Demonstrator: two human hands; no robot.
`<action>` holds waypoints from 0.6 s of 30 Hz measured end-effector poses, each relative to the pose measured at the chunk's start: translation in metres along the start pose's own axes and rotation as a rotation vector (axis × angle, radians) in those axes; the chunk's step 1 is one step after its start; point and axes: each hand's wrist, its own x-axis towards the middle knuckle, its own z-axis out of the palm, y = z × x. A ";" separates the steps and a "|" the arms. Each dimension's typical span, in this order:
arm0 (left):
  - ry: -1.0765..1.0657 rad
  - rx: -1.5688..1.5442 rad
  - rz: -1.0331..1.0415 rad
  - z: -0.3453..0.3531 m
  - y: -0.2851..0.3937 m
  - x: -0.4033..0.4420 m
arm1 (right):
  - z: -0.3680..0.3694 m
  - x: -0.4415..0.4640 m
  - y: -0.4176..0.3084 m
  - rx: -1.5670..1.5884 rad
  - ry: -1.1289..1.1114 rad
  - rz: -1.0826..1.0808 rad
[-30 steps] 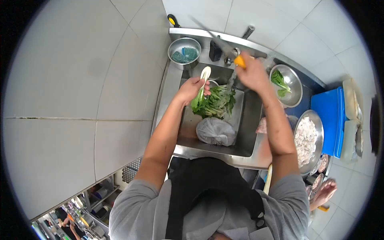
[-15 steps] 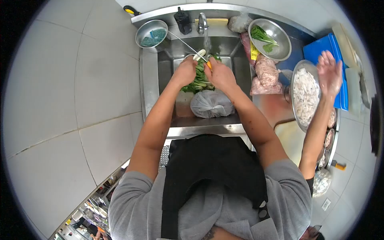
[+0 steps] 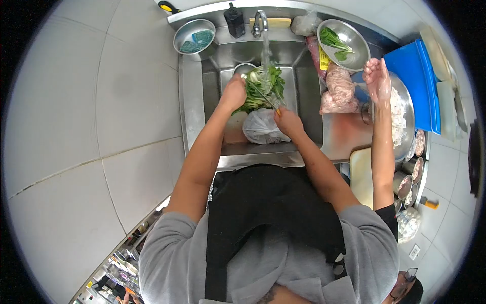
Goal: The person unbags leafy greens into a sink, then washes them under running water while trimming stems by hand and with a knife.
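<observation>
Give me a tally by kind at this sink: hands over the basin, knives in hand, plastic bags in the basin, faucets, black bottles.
Hands: 2, left hand and right hand
Knife: 1
Plastic bag: 1
Faucet: 1
Black bottle: 1
Total: 6

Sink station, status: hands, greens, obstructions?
Right hand grips orange-handled metal knife. Left hand against green leafy vegetables, grip unclear. Whitish plastic bag close by, maybe obstructing.

Leafy greens (image 3: 276,83) in the sink (image 3: 310,91), before the tap (image 3: 260,21).
Bag (image 3: 260,127) by the sink's near edge; basin (image 3: 209,46) on the counter's far-left corner (image 3: 173,67); bowl (image 3: 358,43) right of the sink's far-right corner.
</observation>
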 end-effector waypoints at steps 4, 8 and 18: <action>0.039 -0.026 -0.030 -0.050 0.003 -0.016 | 0.024 -0.024 0.009 -0.028 -0.045 0.048; 0.170 -0.309 0.095 -0.085 -0.025 -0.043 | 0.041 -0.019 -0.010 -0.059 -0.023 0.113; 0.375 -0.416 0.035 -0.161 -0.028 -0.134 | 0.093 -0.022 -0.111 0.323 0.237 -0.174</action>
